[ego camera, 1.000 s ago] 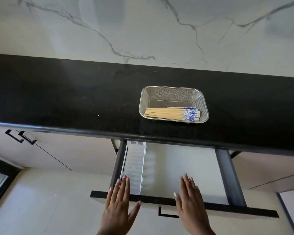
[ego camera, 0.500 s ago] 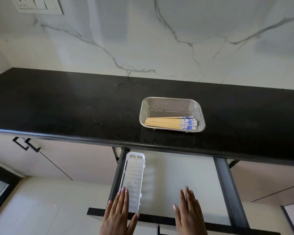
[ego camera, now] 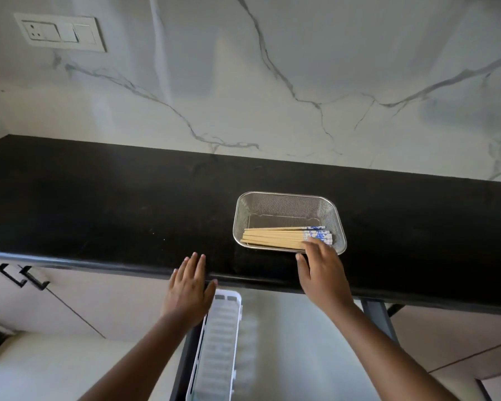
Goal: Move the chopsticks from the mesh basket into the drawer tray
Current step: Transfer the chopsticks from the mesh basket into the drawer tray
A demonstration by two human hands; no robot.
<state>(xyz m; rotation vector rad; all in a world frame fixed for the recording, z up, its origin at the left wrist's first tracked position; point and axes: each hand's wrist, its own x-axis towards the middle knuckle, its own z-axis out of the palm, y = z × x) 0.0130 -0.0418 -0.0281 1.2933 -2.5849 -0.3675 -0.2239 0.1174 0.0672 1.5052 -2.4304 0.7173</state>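
Right hand [ego camera: 323,273] fingers [ego camera: 311,244] seemingly touch chopsticks' [ego camera: 275,238] near ends.

This is a home kitchen. A long black stone counter [ego camera: 113,204] runs along a white marble-veined backsplash [ego camera: 272,82], with a wall socket and switch plate [ego camera: 61,32] set above the counter's left end. Below the counter's front edge are pale cabinet doors with black handles [ego camera: 21,277] and an open drawer [ego camera: 287,342] holding a white cutlery tray [ego camera: 217,342]. On the counter sits a steel mesh basket [ego camera: 289,204] of chopsticks [ego camera: 272,237].
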